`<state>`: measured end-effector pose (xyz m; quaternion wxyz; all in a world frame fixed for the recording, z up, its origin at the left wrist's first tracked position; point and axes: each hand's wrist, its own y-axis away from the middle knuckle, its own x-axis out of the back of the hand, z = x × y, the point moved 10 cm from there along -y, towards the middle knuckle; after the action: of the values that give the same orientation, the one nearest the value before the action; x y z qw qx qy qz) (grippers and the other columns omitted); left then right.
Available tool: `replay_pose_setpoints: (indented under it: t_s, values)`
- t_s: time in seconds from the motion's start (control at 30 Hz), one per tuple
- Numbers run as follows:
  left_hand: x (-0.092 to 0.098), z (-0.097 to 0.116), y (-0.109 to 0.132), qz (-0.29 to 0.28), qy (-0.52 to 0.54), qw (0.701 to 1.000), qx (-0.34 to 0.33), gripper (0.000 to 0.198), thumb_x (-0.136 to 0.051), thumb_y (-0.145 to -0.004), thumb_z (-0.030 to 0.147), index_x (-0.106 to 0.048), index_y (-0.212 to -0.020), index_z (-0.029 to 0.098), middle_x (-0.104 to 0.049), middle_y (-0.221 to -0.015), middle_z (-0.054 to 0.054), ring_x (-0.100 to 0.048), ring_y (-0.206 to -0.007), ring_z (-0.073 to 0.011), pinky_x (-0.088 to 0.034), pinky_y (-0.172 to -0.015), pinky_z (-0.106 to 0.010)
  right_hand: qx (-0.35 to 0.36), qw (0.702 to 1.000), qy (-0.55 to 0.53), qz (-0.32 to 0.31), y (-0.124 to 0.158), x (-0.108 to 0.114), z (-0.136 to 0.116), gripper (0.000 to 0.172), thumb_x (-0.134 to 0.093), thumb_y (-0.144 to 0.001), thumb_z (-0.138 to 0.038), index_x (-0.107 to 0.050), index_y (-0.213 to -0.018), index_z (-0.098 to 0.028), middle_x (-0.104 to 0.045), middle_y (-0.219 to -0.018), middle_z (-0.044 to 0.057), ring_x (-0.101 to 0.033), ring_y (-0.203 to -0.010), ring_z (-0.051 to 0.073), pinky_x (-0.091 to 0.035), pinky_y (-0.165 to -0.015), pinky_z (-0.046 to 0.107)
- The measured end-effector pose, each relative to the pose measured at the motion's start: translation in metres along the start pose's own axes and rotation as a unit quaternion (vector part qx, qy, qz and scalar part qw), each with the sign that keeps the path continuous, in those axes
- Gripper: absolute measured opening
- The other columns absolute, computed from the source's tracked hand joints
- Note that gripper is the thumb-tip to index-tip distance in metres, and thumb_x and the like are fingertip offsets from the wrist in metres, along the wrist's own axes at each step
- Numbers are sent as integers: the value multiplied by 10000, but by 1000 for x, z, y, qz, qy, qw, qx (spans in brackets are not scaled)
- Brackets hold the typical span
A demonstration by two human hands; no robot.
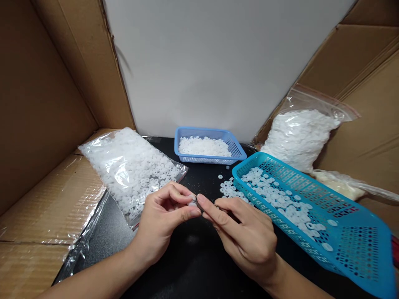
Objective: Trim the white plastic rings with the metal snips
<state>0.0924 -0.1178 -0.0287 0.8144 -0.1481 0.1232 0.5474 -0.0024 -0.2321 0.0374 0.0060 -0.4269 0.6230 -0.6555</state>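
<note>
My left hand (pixel 165 216) pinches a small, round, translucent white plastic piece (pixel 192 203) between thumb and fingers, above the black tabletop. Close against it, my right hand (pixel 246 232) has its fingers closed, the index fingertip beside the piece. A thin dark thing seems to show between the right fingers, but most of it is hidden and I cannot make out its kind. Many white plastic rings (pixel 232 189) lie loose just beyond my right hand. More of them fill a turquoise basket (pixel 311 259) on the right.
A blue basket (pixel 212 158) of small white pieces stands at the back. On the left lies a clear bag (pixel 124 166) of white rings. A zip bag (pixel 299 137) of white pieces leans at the right, near another plastic bag (pixel 339 185). Cardboard walls (pixel 62 62) stand at the sides.
</note>
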Motion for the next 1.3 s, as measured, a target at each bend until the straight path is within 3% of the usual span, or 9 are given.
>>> replay_pose_setpoints:
  t_s: [0.3,0.47,0.6,0.77,0.83,0.93,1.07,1.17,1.3]
  values:
    - [-1,0,0,-2,10,1000,5,199,-889,-681,153,-691,-669,156,-644,-839,0,-639,-723,-87,-539,-693,-189,15,1000,25,-4,-1,0,-2,746,-606,-920,-35,-364,-1563,-326,-605,-791,15,-531,-687,114,-388,-610,250]
    - [-3,3,-1,-6,3,1000,-5,180,-881,-695,143,-703,-674,162,-665,-841,-1,-645,-748,-82,-540,-710,-167,19,999,26,4,0,2,-3,552,-614,-906,-27,-594,-1408,-253,-609,-775,17,-533,-687,104,-393,-611,242]
    - [-3,0,-1,-20,15,1000,11,283,-887,-687,126,-748,-904,244,-709,-841,13,-659,-750,-89,-542,-702,-163,-90,991,-94,5,0,-5,20,374,-561,-951,-74,-673,-1265,-244,-609,-808,19,-560,-704,87,-447,-625,202]
    - [-6,8,-2,-44,-38,998,-27,582,-883,-688,95,-707,-1180,352,-747,-926,21,-652,-823,-90,-523,-766,-158,-351,873,-338,32,22,-30,74,297,-557,-985,-424,-634,-1176,-210,-507,-726,-14,-444,-552,64,-370,-471,166]
    - [-9,12,-2,-57,-62,995,-48,619,-876,-704,104,-686,-1229,372,-750,-938,23,-646,-847,-97,-517,-799,-173,-384,828,-407,23,27,-40,79,341,-637,-920,-505,-635,-1026,-181,-454,-669,-33,-368,-509,49,-309,-434,157]
    - [-15,17,0,-75,-97,990,-71,659,-861,-720,87,-663,-1265,400,-755,-945,31,-651,-875,-101,-503,-841,-184,-396,787,-473,-15,27,-52,72,400,-760,-812,-513,-585,-808,-153,-537,-710,-4,-468,-587,60,-383,-502,151]
    - [-22,21,4,-92,-128,983,-89,678,-836,-727,36,-669,-1251,434,-751,-947,52,-676,-915,-98,-497,-884,-177,-417,720,-552,-59,30,-67,58,386,-843,-736,-399,-555,-843,-166,-623,-843,16,-620,-772,111,-496,-667,185]
    - [-22,22,7,-96,-146,979,-101,609,-840,-730,56,-703,-1200,419,-746,-977,48,-679,-919,-102,-510,-858,-165,-427,698,-571,-66,33,-71,54,365,-827,-755,-326,-511,-859,-175,-624,-867,8,-643,-809,118,-506,-707,199]
    - [-24,26,10,-108,-158,972,-134,512,-834,-752,83,-730,-1159,375,-744,-995,36,-657,-897,-94,-509,-829,-153,-413,710,-567,-60,31,-67,56,336,-825,-760,-295,-531,-862,-168,-614,-842,-6,-614,-768,81,-486,-672,152]
